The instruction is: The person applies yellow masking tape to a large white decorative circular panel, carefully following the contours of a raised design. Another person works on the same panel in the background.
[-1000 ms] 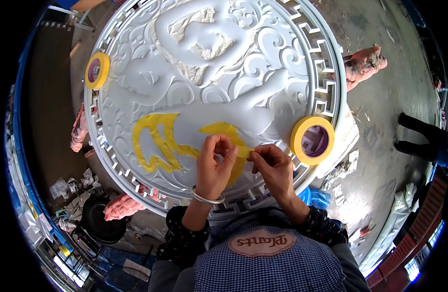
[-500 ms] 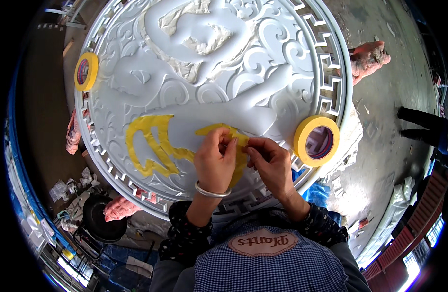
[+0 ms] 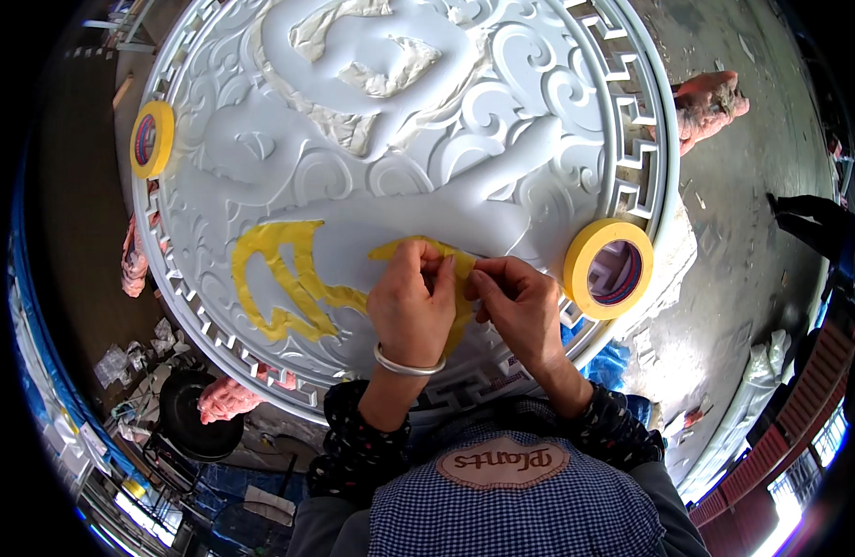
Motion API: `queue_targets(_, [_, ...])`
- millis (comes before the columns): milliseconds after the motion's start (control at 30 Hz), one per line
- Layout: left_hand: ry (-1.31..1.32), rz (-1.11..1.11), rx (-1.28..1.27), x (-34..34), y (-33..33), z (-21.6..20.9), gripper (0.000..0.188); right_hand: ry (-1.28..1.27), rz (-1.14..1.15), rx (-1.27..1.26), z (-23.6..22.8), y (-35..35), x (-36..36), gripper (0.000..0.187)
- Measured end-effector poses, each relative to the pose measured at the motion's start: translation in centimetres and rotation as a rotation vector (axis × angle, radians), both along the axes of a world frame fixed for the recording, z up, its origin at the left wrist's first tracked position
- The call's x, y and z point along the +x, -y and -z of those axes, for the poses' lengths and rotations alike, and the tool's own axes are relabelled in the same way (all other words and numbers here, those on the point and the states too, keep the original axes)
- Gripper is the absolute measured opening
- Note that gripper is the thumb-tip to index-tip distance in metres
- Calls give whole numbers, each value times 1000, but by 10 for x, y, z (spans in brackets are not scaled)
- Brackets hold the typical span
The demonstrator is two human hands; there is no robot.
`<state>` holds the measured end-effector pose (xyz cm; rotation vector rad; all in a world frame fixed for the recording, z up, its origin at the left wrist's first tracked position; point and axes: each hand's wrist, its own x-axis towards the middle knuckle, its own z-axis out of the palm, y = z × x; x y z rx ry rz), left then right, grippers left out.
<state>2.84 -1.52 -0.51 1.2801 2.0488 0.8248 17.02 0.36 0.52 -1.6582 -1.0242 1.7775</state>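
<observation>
Before me lies a large round white relief panel (image 3: 427, 218) with raised scrolls and a fretwork border. Yellow masking tape (image 3: 302, 278) outlines a shape on its near left part. More yellow tape (image 3: 460, 316) runs under and between my hands. My left hand (image 3: 412, 302), with a silver bangle at the wrist, pinches this tape between thumb and fingers. Close beside it, my right hand (image 3: 518, 304) pinches the tape's right edge. A wide roll of yellow tape (image 3: 581, 290) sits on the border at the right. A narrower yellow roll (image 3: 165, 139) is at the far left rim.
Pale masking material (image 3: 307, 116) edges the raised shape at the panel's far side. Lumpy pink supports (image 3: 711, 107) stick out around the panel. A round black seat (image 3: 197, 418) stands at lower left beside crumpled plastic. A person's dark-clothed leg (image 3: 813, 223) shows at far right.
The panel's left side appears shifted slightly leftward in view. Both hands keep their pinch on the tape, with only small finger movements. The dark leg at far right has shifted slightly.
</observation>
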Motion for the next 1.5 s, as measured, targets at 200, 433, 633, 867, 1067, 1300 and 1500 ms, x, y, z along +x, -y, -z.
queue_targets(200, [-41, 8, 50, 0, 1, 3, 20, -3, 12, -5, 4, 0, -1, 18])
queue_targets(433, [37, -39, 37, -1, 1, -2, 20, 7, 8, -23, 2, -1, -2, 19])
queue_targets(633, [2, -21, 39, -2, -1, 1, 21, 0, 19, -20, 1, -1, -3, 19])
queue_targets(867, [3, -27, 29, -2, -2, 2, 21, 3, 18, -26, 1, -2, -4, 18])
queue_targets(1067, [6, -28, 7, -2, -3, -1, 21, -6, 34, -34, 1, -2, -4, 18])
queue_targets(1300, [20, -37, 5, -3, -2, 2, 21, 4, 16, -34, 3, -2, -3, 18])
queue_targets(1500, [3, -30, 0, -3, -3, 0, 21, 15, 6, -29, 2, -3, -4, 18])
